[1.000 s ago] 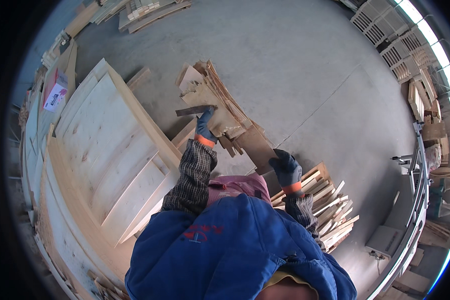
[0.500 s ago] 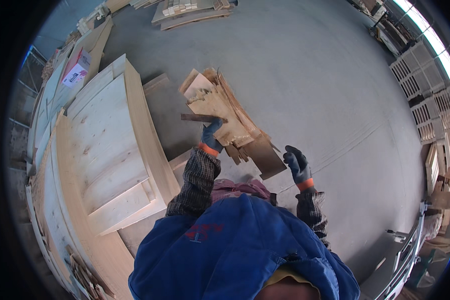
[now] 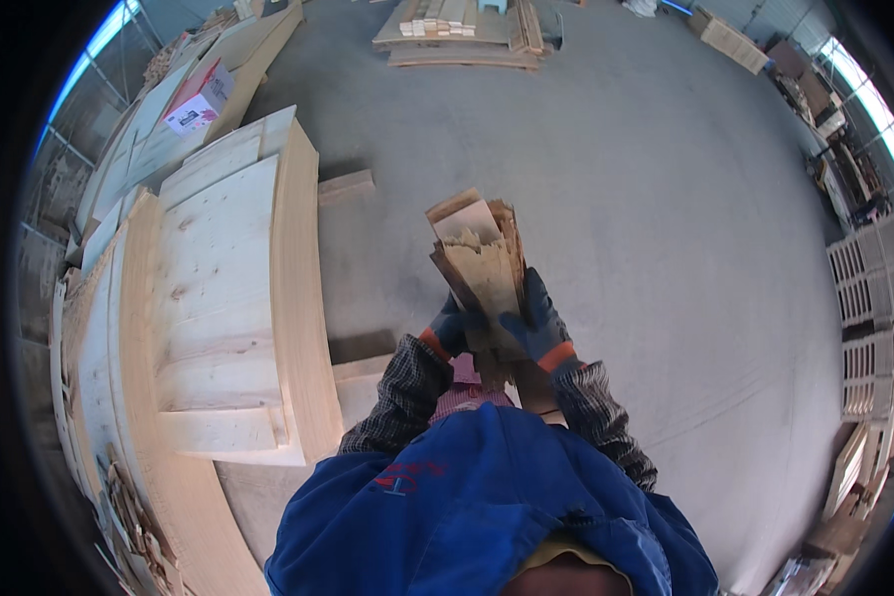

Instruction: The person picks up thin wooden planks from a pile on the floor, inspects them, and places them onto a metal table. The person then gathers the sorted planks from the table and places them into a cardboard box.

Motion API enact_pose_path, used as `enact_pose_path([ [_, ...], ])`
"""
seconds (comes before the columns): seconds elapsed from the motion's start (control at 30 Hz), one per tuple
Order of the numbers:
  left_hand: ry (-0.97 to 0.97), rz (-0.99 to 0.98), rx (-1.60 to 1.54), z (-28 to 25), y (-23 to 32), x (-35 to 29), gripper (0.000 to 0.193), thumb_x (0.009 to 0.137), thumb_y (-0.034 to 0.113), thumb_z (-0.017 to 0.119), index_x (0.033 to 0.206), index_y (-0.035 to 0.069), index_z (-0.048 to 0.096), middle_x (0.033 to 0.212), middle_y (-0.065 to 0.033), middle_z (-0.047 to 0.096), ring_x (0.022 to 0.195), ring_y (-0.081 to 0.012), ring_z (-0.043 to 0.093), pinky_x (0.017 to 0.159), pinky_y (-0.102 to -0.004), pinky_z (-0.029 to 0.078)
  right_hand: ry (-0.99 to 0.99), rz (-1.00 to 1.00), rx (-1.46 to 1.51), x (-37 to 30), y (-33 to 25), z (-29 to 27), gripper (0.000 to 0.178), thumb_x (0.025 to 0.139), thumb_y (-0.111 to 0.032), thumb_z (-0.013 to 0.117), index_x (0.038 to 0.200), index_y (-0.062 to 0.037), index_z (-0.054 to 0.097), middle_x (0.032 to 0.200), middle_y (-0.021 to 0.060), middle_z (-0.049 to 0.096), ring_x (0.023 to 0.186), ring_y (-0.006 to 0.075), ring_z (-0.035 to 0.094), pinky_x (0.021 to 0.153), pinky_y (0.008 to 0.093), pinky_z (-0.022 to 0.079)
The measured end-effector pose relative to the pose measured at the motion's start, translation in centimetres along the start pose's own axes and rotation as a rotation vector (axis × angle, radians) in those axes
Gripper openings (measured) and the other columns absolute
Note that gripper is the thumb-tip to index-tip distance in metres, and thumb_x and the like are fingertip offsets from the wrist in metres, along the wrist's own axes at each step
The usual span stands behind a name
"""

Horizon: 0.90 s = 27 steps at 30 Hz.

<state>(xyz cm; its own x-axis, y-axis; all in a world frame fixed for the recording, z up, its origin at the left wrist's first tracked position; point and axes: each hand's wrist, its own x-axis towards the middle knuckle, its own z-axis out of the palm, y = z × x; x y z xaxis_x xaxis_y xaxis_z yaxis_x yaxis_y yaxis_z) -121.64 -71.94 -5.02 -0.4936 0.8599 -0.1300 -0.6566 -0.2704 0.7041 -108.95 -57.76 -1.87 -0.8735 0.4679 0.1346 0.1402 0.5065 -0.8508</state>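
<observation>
A bundle of thin, torn wood veneer scraps (image 3: 489,270) is in front of my body, its broken ends jagged and its long side pointing away from me. My left hand (image 3: 454,325), in a dark glove with an orange cuff, is closed against the bundle's left edge. On the opposite edge, my right hand (image 3: 538,326) grips it in a matching glove, thumb lying over the top piece. The undersides of the scraps and some of my fingers are hidden.
To my left stands a tall stack of pale wood sheets (image 3: 219,288). A pink and white carton (image 3: 201,96) sits on boards beyond it. More stacked boards (image 3: 457,57) lie far ahead on the grey floor (image 3: 656,199). Slatted pallets (image 3: 869,273) line the right side.
My right hand has come in from the right and taken hold of the bundle. The scraps have turned more upright and sit closer together between both hands. The view has shifted.
</observation>
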Motion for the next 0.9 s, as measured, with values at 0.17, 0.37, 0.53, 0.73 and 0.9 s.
enact_pose_path([
  [0.17,0.060,0.016,-0.130,-1.8,6.3,13.2,0.081,0.085,0.008,0.065,0.151,0.015,0.018,0.141,-0.0134,0.044,0.126,-0.0327,0.048,0.104,-0.0458,0.044,0.000,-0.133,0.023,14.6,4.5,-0.5,0.086,0.081,-0.013,0.072,0.149,-0.0003,0.021,0.149,0.0187,0.034,0.136,0.0293,0.037,0.111,0.0361,0.032],
  [0.37,-0.016,-0.033,-0.338,-7.0,15.6,25.9,0.073,0.088,0.031,0.066,0.146,0.007,0.028,0.139,-0.0143,0.047,0.124,-0.0312,0.050,0.106,-0.0457,0.041,-0.167,-0.178,0.211,31.4,3.9,-0.1,0.079,0.084,-0.014,0.069,0.150,-0.0070,0.025,0.144,0.0184,0.043,0.127,0.0284,0.049,0.103,0.0369,0.042],
  [0.53,0.069,-0.019,-0.464,-13.1,19.7,35.5,0.063,0.089,0.037,0.065,0.140,0.008,0.041,0.132,-0.0125,0.055,0.120,-0.0296,0.054,0.105,-0.0445,0.042,-0.343,-0.052,0.133,45.1,5.6,0.0,0.083,0.085,-0.032,0.071,0.150,-0.0089,0.025,0.135,0.0170,0.050,0.117,0.0252,0.056,0.094,0.0342,0.048],
  [0.73,0.173,0.453,-0.413,-19.3,29.9,47.2,0.056,0.089,0.040,0.062,0.132,0.007,0.050,0.122,-0.0129,0.060,0.113,-0.0328,0.057,0.100,-0.0507,0.045,-0.540,0.005,0.061,64.8,11.7,-1.8,0.043,0.088,-0.021,0.070,0.126,-0.0060,0.056,0.104,0.0103,0.069,0.097,0.0171,0.064,0.086,0.0327,0.051],
  [0.9,0.410,0.652,-0.462,-24.9,38.2,54.3,0.058,0.087,0.039,0.063,0.132,0.005,0.048,0.123,-0.0131,0.060,0.113,-0.0334,0.057,0.099,-0.0503,0.046,-0.876,0.163,0.294,79.9,8.8,1.0,0.048,0.079,-0.023,0.079,0.117,0.0024,0.063,0.103,0.0076,0.069,0.093,0.0119,0.061,0.084,0.0269,0.050],
])
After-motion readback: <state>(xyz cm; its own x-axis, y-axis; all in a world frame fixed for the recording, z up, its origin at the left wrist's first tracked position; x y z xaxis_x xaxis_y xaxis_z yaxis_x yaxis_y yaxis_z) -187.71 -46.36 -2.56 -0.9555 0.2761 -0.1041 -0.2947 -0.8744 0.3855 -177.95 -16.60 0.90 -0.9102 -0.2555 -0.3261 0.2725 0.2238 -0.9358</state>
